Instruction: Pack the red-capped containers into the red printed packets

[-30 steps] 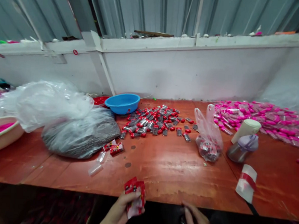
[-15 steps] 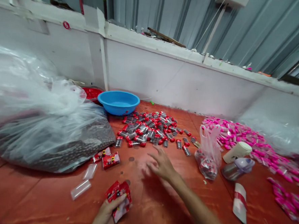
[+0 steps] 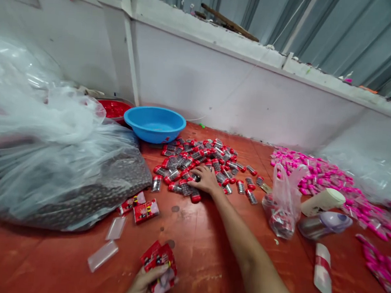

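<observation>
My left hand, low in the view, is closed on a few red printed cards fanned over one another. My right hand reaches into the near side of a pile of small clear bottles with red caps and dark contents. Its thumb and fingers are apart over the bottles, with something dark showing between them; a firm grip cannot be made out. Two more red printed packets lie left of centre. Beside them are two clear plastic sleeves, flat on the red table.
A big clear bag of dark beads fills the left. Behind the pile stand a blue basin and a red container. On the right are a tied plastic bag, cups, a scraper-like tool and pink pieces.
My right hand has moved forward from above the bare table onto the bottle pile. The left hand still holds the cards. The camera view has tilted down and closer.
</observation>
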Demonstrator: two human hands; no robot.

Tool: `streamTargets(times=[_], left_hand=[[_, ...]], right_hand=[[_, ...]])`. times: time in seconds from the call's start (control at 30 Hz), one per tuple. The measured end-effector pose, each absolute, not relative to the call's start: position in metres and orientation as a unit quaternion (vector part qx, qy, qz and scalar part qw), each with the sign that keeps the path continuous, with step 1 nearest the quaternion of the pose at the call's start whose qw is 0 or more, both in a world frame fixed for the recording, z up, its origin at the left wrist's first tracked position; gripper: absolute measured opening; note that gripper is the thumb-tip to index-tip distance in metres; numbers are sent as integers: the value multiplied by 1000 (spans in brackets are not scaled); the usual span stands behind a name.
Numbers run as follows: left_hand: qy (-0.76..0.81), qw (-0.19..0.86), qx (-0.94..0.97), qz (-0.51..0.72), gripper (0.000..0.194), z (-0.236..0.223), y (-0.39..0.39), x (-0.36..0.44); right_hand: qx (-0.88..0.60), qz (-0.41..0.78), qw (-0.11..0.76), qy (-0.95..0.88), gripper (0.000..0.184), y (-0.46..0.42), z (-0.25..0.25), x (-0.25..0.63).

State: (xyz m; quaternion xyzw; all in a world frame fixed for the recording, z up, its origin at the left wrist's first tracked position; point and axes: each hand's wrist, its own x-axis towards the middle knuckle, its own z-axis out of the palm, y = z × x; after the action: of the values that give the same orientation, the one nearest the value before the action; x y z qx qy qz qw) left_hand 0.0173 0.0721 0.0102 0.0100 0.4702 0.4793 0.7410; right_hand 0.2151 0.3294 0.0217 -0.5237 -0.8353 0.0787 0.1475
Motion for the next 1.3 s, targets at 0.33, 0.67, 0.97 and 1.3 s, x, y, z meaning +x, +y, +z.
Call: streamTargets(times=[0.33, 0.67, 0.97, 1.3], left_hand=[[477, 728, 84, 485, 26, 12, 71, 28], [462, 687, 95, 553, 21, 26, 59, 48], [469, 690, 154, 529, 29, 16, 34, 53], [459, 683, 120, 556, 27, 18, 27, 46]], right_hand=[[-505, 82, 154, -845, 59, 224, 26, 260], [-492, 399, 408, -657, 35, 94, 19, 196], [-485, 428, 406, -645, 39, 49, 11, 197], [-521, 425, 402, -622, 38, 48, 6, 192]])
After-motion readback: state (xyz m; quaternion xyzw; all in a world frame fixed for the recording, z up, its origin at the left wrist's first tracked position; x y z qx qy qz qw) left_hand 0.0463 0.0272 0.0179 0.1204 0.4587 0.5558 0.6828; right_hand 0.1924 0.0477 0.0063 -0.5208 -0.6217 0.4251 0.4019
